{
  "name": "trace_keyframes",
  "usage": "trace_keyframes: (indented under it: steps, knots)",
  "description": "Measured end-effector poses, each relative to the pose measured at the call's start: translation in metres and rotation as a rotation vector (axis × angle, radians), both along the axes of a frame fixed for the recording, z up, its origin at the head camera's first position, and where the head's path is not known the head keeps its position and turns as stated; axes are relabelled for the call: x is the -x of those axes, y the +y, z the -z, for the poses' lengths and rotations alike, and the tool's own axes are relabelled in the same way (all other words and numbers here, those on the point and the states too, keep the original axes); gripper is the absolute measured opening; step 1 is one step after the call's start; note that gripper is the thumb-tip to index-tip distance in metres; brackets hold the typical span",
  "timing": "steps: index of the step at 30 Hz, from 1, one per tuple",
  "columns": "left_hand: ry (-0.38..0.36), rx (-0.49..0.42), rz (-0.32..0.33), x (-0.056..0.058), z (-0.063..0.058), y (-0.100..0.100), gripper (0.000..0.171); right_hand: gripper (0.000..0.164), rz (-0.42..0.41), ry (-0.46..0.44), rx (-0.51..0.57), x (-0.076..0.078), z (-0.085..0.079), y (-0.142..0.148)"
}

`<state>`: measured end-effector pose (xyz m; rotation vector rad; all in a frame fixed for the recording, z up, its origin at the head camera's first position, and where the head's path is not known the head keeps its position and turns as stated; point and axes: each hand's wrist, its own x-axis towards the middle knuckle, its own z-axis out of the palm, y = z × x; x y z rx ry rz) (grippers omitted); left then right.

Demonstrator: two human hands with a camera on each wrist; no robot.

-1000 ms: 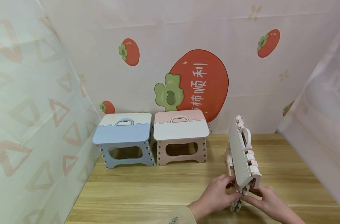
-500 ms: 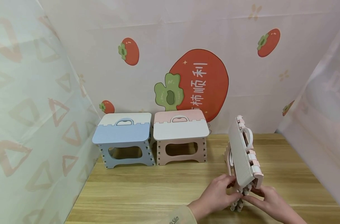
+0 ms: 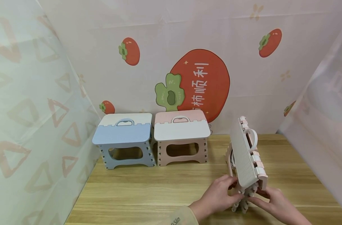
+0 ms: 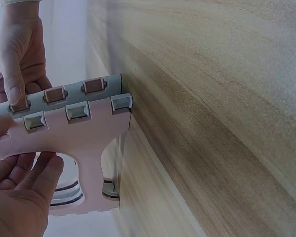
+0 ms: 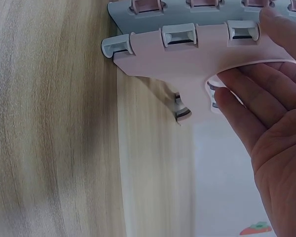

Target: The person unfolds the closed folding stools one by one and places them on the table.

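A partly folded pink and white step stool [image 3: 245, 162] stands on the table at the right, its top halves steeply tilted and its white carry handle [image 3: 252, 140] sticking out to the right. My left hand [image 3: 220, 195] grips one leg panel, thumb on the hinged edge and fingers in the cutout, as the left wrist view shows. On the opposite side, my right hand [image 3: 275, 201] grips the other leg panel [image 5: 197, 59], its fingers reaching into the cutout. A narrow gap parts the panels' near edges. The far legs are mostly hidden behind the top.
A blue and white step stool [image 3: 123, 134] stands unfolded at the back left. Beside it is an unfolded pink and white stool [image 3: 182, 129]. Both are close to the printed backdrop [image 3: 244, 78]. Wooden table surface [image 3: 137, 193] lies in front of them.
The near ends of the leg panels have spread slightly apart. My right hand has shifted a little to the right, and the top and handle lean further right. My left hand stays in place.
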<state>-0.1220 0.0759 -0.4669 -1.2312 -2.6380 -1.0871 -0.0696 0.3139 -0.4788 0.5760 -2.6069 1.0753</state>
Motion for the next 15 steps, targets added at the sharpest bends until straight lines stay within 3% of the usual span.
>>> trace_keyframes:
  steps: [15]
  knots:
    - [-0.006,0.012,-0.004,0.0014,0.0026,0.0001,0.039,0.049,-0.017,-0.022,0.026,-0.0013,0.0032,0.0065]
